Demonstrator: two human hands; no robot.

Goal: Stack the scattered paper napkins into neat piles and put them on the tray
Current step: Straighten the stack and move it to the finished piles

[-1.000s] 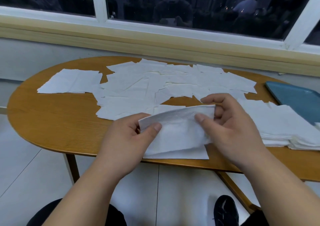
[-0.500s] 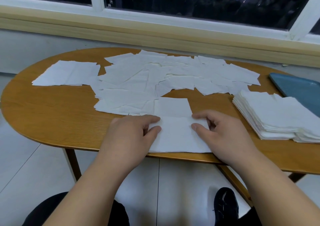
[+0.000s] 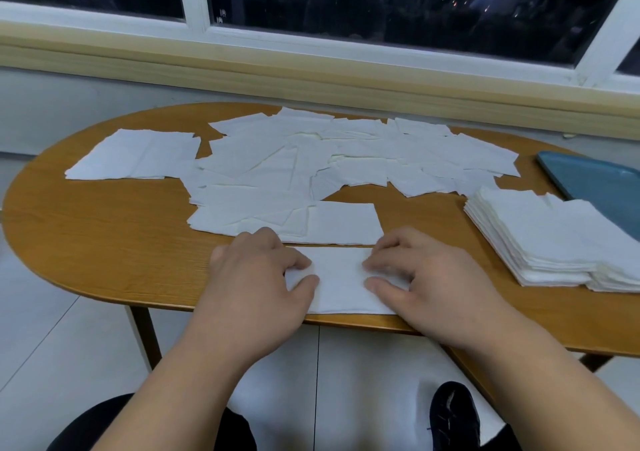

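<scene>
A white napkin (image 3: 341,277) lies flat at the front edge of the wooden table (image 3: 104,236). My left hand (image 3: 252,277) sits on the napkin's left end and my right hand (image 3: 436,277) on its right end. On each hand, curled fingers and the thumb pinch the paper, which bunches slightly there. Several loose napkins (image 3: 311,160) lie overlapping across the middle and back of the table. A thick stacked pile of napkins (image 3: 554,239) stands at the right, just in front of the blue tray (image 3: 595,180), which is cut off by the frame's edge.
A flat pair of napkins (image 3: 135,154) lies apart at the back left. Bare wood shows at the front left. A wall and window sill (image 3: 311,80) run close behind the table. My dark shoe (image 3: 453,416) is on the tiled floor below.
A second ago both hands held the napkin lifted and curved above the table. They lowered it flat at the front edge and now rest on its two ends.
</scene>
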